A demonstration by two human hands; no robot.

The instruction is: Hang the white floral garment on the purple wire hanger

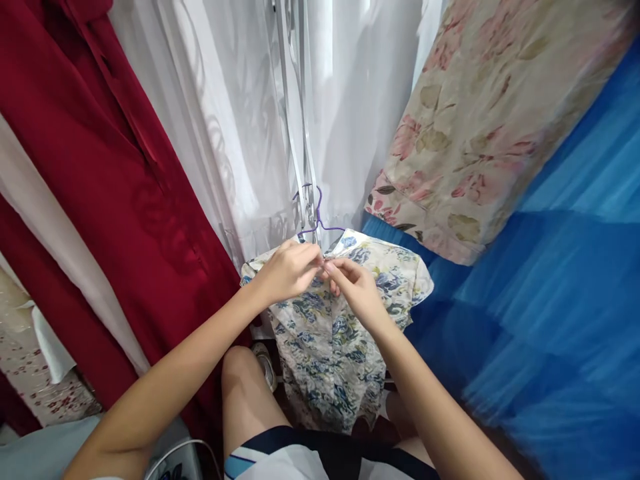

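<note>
Cream short-sleeved blouse, blue-green floral print, thin fabric, already draped on thin purple hanger, body hanging below it. Neckline work looks underway, apparently unfinished; fastening hidden. Left hand, right hand just below hanger, fingers of both pinching blouse at neckline; exact bit too small to tell. Blouse front spread, wrinkled, pale-edged beside hanger.
</note>
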